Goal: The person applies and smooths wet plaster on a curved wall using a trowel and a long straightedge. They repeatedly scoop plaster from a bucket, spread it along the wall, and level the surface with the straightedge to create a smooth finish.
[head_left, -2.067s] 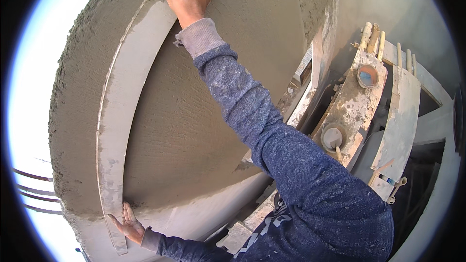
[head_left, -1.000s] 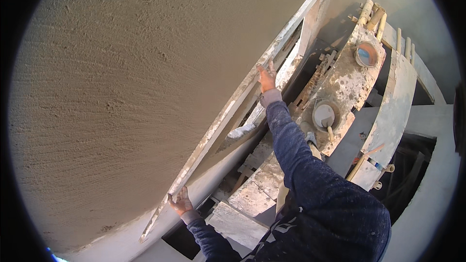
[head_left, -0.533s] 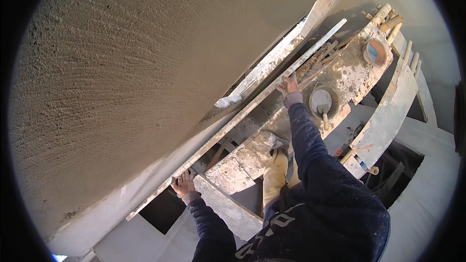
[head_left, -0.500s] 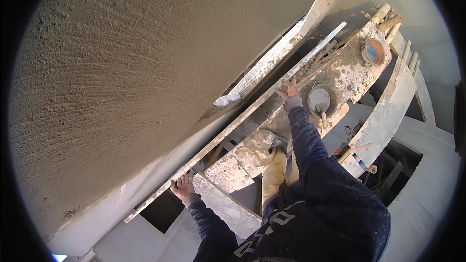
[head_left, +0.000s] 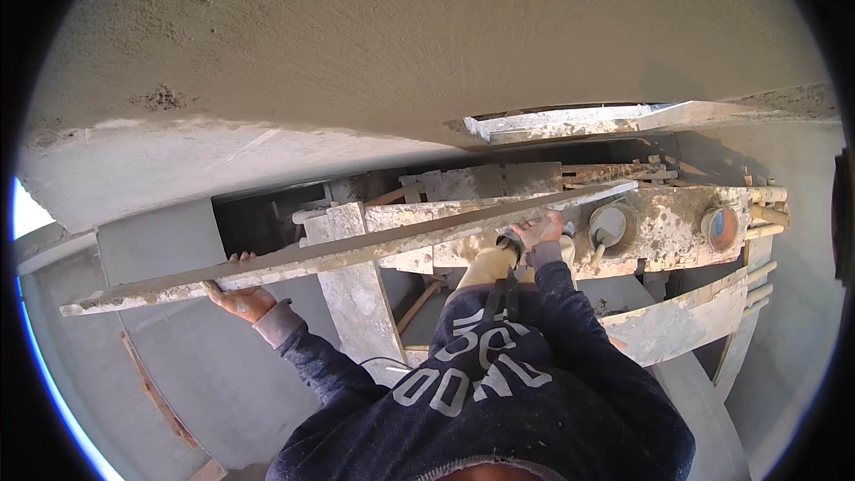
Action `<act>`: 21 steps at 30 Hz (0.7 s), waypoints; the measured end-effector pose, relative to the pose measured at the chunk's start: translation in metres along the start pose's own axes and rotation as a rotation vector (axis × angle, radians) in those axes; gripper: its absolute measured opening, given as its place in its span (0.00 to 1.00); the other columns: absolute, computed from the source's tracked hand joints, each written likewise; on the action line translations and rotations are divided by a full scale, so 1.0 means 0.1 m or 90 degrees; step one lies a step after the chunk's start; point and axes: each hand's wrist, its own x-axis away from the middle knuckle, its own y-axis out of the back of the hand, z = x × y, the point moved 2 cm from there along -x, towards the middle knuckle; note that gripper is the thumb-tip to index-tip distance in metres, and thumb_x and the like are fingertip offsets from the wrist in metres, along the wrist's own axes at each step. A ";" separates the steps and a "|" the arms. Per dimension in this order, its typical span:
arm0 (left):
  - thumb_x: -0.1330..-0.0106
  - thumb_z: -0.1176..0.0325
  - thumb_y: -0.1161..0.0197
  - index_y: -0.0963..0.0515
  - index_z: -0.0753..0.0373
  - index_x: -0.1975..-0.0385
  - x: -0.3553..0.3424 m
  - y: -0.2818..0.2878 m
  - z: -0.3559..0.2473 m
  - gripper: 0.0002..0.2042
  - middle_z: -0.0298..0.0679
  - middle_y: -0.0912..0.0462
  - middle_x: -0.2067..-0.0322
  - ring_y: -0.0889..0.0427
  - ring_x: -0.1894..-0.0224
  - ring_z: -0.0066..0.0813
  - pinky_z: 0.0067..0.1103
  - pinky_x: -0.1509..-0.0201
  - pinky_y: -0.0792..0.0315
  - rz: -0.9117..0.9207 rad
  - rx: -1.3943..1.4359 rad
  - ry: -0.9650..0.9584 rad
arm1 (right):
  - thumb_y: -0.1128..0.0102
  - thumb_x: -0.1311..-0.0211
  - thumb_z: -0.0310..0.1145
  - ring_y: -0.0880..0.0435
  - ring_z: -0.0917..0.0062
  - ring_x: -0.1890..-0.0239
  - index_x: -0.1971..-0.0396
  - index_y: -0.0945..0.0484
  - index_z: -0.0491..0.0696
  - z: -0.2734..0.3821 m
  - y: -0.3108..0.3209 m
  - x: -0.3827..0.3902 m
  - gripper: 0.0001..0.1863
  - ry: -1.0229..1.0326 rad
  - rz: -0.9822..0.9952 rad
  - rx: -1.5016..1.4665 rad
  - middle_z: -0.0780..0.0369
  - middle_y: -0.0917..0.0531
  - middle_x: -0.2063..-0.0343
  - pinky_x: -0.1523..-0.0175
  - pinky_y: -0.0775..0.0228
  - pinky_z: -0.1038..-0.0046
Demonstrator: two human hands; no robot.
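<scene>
A long plasterer's straightedge (head_left: 401,240), its edge crusted with mortar, spans the view in front of me, tilted with its right end farther off. Around its left part my left hand (head_left: 242,299) is closed from below, fingertips showing over the far side. My right hand (head_left: 538,230) grips it right of the middle. Beyond the bar stands a wall of rough, freshly spread plaster (head_left: 427,44); a gap shows between the two. Right of my right hand is a bucket (head_left: 626,230) of grey mix with a trowel (head_left: 597,256) in it.
Mortar-stained scaffold planks (head_left: 672,232) lie under and around my feet. A second bucket (head_left: 720,228) stands farther right, near several bamboo poles (head_left: 768,213). Dark gaps (head_left: 258,223) open between the boards. A ledge (head_left: 561,123) juts out below the plaster.
My view has turned, so the wall now lies across the top. The straightedge has come away from the wall toward me, and my left hand has shifted to hold it from below.
</scene>
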 end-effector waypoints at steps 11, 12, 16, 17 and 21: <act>0.37 0.48 0.53 0.31 0.69 0.53 0.12 0.21 -2.20 0.27 0.52 0.25 0.66 0.24 0.66 0.44 0.38 0.56 0.29 0.071 0.101 -0.246 | 0.45 0.42 0.46 0.29 0.48 0.44 0.43 0.38 0.42 -0.38 0.07 0.20 0.32 -0.337 0.259 0.481 0.47 0.29 0.45 0.38 0.38 0.46; 0.37 0.49 0.54 0.30 0.70 0.53 0.13 0.25 -2.33 0.27 0.53 0.24 0.65 0.24 0.66 0.45 0.38 0.55 0.29 0.079 0.099 -0.268 | 0.45 0.41 0.45 0.28 0.49 0.45 0.42 0.39 0.44 -0.25 0.00 0.22 0.31 -0.305 0.287 0.530 0.48 0.28 0.46 0.39 0.37 0.47; 0.37 0.51 0.53 0.28 0.71 0.56 0.09 0.44 -2.79 0.25 0.55 0.22 0.64 0.21 0.64 0.47 0.37 0.54 0.27 0.119 0.075 -0.310 | 0.42 0.42 0.46 0.25 0.53 0.46 0.38 0.42 0.54 0.31 -0.03 0.06 0.33 -0.232 0.248 0.632 0.51 0.27 0.46 0.43 0.32 0.49; 0.36 0.52 0.52 0.27 0.71 0.57 0.07 0.47 -2.83 0.24 0.54 0.21 0.65 0.20 0.64 0.47 0.37 0.55 0.26 0.131 0.076 -0.310 | 0.41 0.42 0.47 0.24 0.55 0.47 0.35 0.45 0.56 0.47 -0.03 0.01 0.37 -0.231 0.236 0.660 0.53 0.27 0.46 0.45 0.30 0.51; 0.34 0.52 0.53 0.31 0.72 0.51 -0.15 0.45 -2.83 0.25 0.52 0.21 0.61 0.19 0.61 0.43 0.34 0.54 0.24 -0.008 -0.179 -0.439 | 0.40 0.45 0.42 0.25 0.50 0.48 0.35 0.43 0.57 1.02 0.04 -0.20 0.37 -0.158 0.141 0.716 0.51 0.29 0.46 0.46 0.31 0.47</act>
